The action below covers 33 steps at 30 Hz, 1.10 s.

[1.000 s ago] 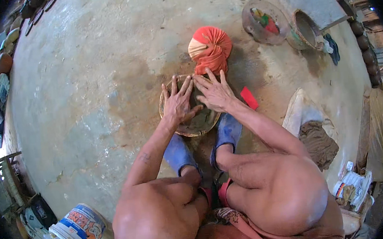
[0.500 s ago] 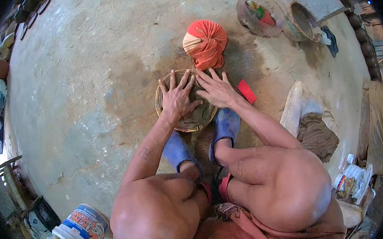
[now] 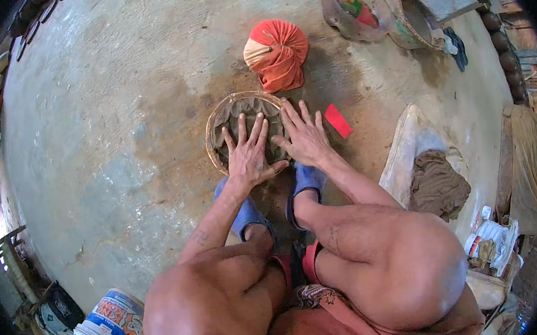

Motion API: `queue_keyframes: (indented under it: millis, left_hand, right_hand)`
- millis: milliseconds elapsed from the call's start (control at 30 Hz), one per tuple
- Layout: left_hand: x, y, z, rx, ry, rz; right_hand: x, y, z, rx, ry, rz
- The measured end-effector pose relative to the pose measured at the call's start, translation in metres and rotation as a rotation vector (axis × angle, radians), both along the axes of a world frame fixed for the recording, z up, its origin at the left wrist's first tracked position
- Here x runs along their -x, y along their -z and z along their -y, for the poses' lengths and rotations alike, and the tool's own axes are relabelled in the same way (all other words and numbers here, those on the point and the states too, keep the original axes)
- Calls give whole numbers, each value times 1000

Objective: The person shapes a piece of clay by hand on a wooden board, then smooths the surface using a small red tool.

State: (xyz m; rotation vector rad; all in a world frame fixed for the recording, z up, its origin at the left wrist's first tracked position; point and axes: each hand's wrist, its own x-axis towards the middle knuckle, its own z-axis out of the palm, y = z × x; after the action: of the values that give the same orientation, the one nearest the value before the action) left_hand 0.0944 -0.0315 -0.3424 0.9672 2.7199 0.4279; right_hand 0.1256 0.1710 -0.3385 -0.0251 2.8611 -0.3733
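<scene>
Floor (image 3: 117, 117): clay (image 3: 272, 135) lines basket (image 3: 210, 137), uneven so far; lump (image 3: 437, 184) left on sack (image 3: 400, 149); left hand (image 3: 249, 156) over clay, right hand (image 3: 308, 141) on basket, fingers apart.

Left hand (image 3: 249, 156) and right hand (image 3: 310, 141) bare, forearms (image 3: 218, 218) too. Small dark angular line marking (image 3: 202, 238) on the left one. Faint dark leg marking (image 3: 335, 235) below right knee (image 3: 417, 256). Blue shoes (image 3: 306, 178), low-cut. Reddish-brown cloth (image 3: 314, 329) across lap, dark-and-light patterned piece (image 3: 310, 296) at its front. Red edging (image 3: 310, 263) under thighs; fabric type unclear.
</scene>
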Motion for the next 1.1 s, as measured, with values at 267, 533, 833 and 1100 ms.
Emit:
queue_keyframes:
  millis: [267,533,833,1100]
  left_hand:
    - [0,7,-14,-103,-204,-8]
    - [6,-10,-20,-197,-368,72]
    - [8,-3,-16,-188,-351,63]
    - [9,-4,-21,-179,-356,82]
  right_hand:
    - [-3,3,-45,215,19,161]
    - [24,3,-26,234,283,71]
    - [32,6,-40,310,270,77]
    - [57,10,-50,271,260,181]
